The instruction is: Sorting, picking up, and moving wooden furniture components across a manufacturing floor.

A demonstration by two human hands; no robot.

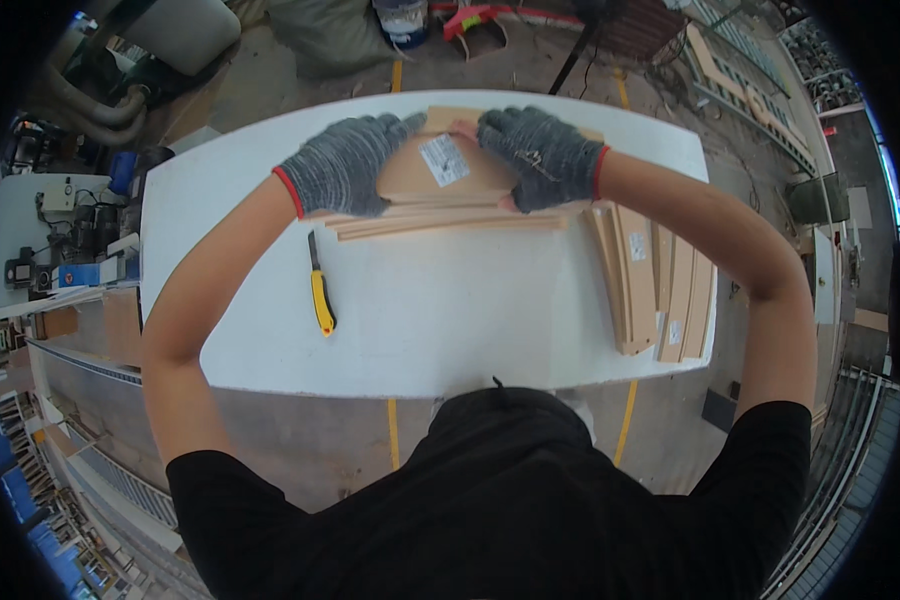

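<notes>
A stack of thin brown wooden boards (440, 185) lies at the far middle of the white table (450, 320), with a white label on its top board. My left hand (345, 165), in a grey knit glove with a red cuff, rests flat on the stack's left end. My right hand (545, 155), gloved the same way, presses on its right end, fingertips near the label. Both hands lie on the boards; neither lifts them.
A yellow utility knife (320, 290) lies on the table left of centre. More wooden boards (655, 290) lie in a row at the table's right edge. A workbench with tools (60, 230) stands at left; buckets and clutter sit on the floor beyond the table.
</notes>
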